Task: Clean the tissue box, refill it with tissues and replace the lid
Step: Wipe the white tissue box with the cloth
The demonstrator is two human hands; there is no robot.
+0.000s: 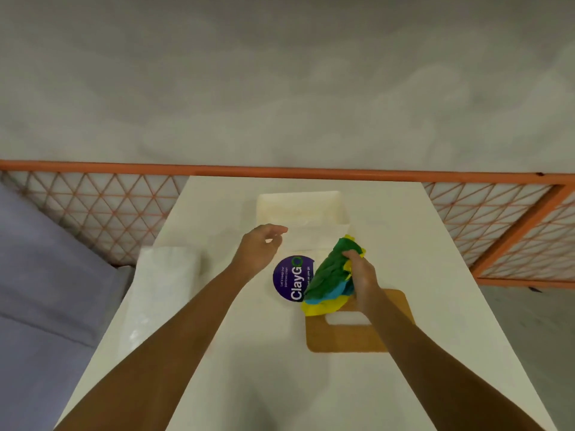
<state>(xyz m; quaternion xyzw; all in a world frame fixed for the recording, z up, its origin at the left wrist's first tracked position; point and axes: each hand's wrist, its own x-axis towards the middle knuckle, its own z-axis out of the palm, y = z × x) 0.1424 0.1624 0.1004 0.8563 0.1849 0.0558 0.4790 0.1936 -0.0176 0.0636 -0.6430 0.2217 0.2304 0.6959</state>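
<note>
A white open tissue box (303,213) stands at the far middle of the white table (249,368). My left hand (259,247) hovers just in front of the box's left corner, fingers loosely curved, holding nothing. My right hand (362,276) grips a bunched green, blue and yellow cloth (329,275) right in front of the box. Under my right wrist lies the wooden lid (351,335) with its slot, flat on the table. A white pack of tissues (166,275) lies at the left edge.
A round purple sticker (291,278) is stuck on the table between my hands. An orange rail with lattice panels (93,206) runs behind the table and along the right. A grey-blue surface (37,290) sits to the left.
</note>
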